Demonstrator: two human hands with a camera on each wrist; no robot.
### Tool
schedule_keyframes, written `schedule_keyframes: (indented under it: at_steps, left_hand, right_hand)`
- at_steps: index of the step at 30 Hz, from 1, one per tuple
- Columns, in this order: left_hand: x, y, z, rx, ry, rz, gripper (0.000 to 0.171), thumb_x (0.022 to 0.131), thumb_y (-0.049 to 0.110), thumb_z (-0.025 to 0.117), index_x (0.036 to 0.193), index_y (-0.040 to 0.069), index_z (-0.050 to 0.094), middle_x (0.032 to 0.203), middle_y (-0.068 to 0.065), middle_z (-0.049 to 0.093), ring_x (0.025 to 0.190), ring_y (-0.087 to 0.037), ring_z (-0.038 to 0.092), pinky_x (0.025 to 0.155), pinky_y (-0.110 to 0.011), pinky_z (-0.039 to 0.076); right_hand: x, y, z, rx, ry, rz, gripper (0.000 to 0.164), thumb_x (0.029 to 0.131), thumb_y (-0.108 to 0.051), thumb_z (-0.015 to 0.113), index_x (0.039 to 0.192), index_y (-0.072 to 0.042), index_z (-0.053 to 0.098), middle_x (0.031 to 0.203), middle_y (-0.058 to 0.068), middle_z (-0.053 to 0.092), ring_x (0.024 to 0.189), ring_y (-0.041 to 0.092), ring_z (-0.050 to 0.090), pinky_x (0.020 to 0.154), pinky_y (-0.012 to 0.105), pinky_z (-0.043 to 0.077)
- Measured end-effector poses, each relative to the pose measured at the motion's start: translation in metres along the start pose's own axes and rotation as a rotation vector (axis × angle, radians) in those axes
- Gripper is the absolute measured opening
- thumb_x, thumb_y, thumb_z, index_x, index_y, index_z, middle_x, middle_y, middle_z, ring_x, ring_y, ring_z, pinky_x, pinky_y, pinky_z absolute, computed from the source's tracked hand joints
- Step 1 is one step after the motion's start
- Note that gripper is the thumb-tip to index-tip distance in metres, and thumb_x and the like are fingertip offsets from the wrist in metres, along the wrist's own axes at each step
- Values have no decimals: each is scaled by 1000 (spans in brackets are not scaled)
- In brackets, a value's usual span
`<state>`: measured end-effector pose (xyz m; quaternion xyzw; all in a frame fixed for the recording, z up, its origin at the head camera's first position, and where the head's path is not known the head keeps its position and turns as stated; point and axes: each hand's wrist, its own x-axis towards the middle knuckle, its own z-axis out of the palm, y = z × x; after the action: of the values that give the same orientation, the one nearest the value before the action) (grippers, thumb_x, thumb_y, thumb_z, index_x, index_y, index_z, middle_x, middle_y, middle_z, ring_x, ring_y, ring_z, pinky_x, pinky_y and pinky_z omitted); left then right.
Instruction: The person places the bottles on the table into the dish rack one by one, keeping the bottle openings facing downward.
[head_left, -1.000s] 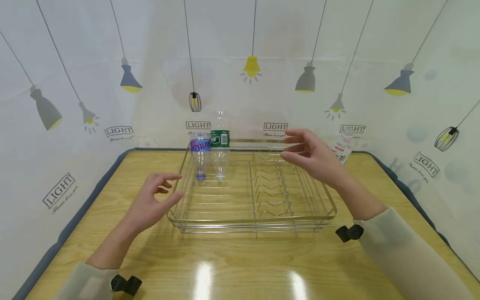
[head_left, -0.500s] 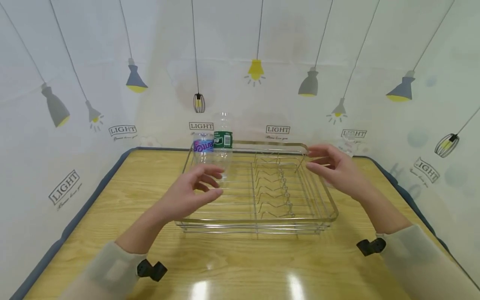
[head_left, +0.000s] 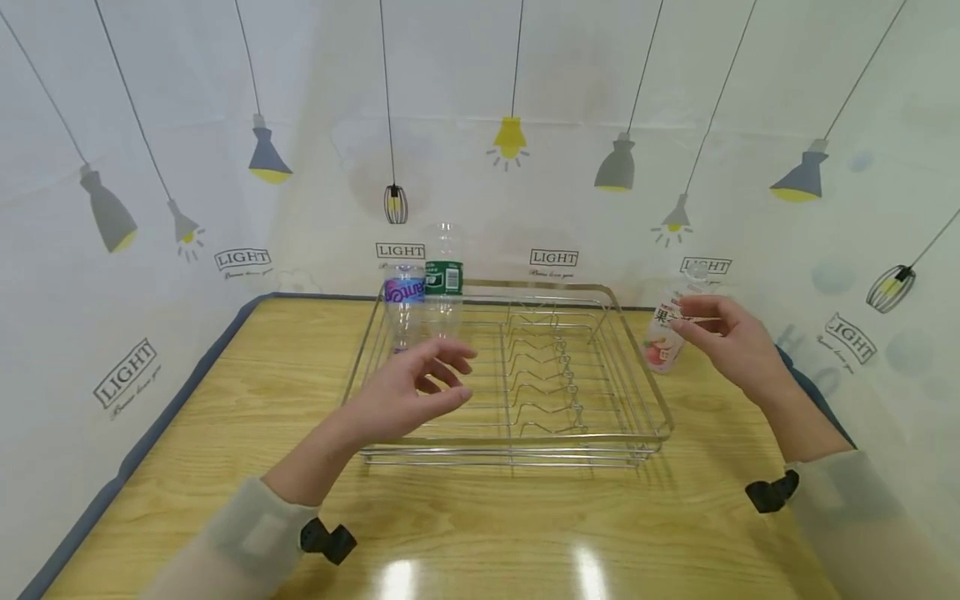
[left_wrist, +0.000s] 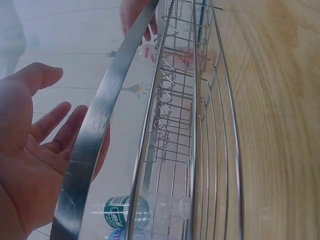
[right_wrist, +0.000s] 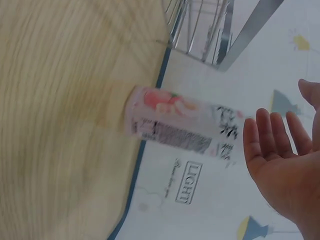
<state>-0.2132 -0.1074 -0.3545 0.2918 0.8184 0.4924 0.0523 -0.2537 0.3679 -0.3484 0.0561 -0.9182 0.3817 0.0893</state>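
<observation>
Bottle, peach-label (head_left: 660, 348), long axis vertical, neck up, two o'clock off dish rack (head_left: 517, 439); your right hand (head_left: 731, 342) and left hand (head_left: 408, 390) half-spread, gripping nothing.

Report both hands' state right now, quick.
Left hand: open, holding nothing, by the wire rack.
Right hand: open, holding nothing, close to the pink-labelled bottle.

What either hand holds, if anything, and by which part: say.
Nothing is held: the left hand is over the wire rack, the right hand near the pink bottle, not gripping it.
</observation>
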Motion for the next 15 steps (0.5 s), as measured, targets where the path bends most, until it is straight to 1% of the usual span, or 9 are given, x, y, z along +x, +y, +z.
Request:
schedule_keyframes:
  at_steps: [3,4,5,7,9,11,13,15]
  left_hand:
    - [-1,-1,1,-7,-12,-13,47,105,26,75,149,19,62,135,-4,69,116,-20,69,102,-43,58]
    - [-1,-2,2,-8,-14,-13,47,105,26,75,149,19,62,134,-4,69,116,-20,69,102,-43,58]
    - [-2,-2,2,-8,-15,-12,47,105,27,75,150,19,62,134,-4,69,116,-20,69,102,-43,58]
    - [-2,-2,3,-4,-15,-9,46,105,27,74,149,20,62,134,-4,69,115,-20,69,101,-43,59]
    - [-3,-2,4,1,-13,-9,45,105,28,74,149,20,63,134,-3,70,115,-19,69,101,-42,59]
    - [-3,-2,5,0,-13,-9,45,106,28,74,148,20,63,133,-3,70,115,-19,69,101,-42,58]
    - [-2,-3,6,-5,-15,-11,44,105,28,75,147,20,63,133,-3,70,115,-19,70,101,-42,59]
    - [-2,-3,7,-11,-16,-10,44,105,27,75,146,20,64,132,-3,71,114,-19,70,101,-42,59]
  right_hand:
    - [4,13,-3,25,33,50,69,110,-52,62,162,-8,46,155,14,54,108,-9,52,81,15,49]
    - [5,17,-3,31,48,66,72,110,-53,62,162,-7,45,155,14,53,108,-7,53,81,15,49]
    - [7,20,-3,39,60,82,74,109,-53,63,163,-6,43,156,16,51,111,-3,54,82,16,49]
    - [11,27,-4,55,81,113,81,108,-54,63,165,-4,36,159,20,48,121,10,57,85,21,49]
    - [16,33,-3,73,91,143,88,108,-54,64,169,-3,27,165,26,41,133,29,55,91,30,51]
    - [21,39,-2,94,93,172,94,107,-55,64,172,-4,17,170,30,34,144,44,47,97,42,52]
    - [26,46,0,115,79,190,99,107,-54,64,174,-6,9,174,31,27,151,51,40,105,55,51]
    - [30,52,2,133,61,196,101,108,-53,64,176,-8,4,176,31,23,154,53,37,112,64,47]
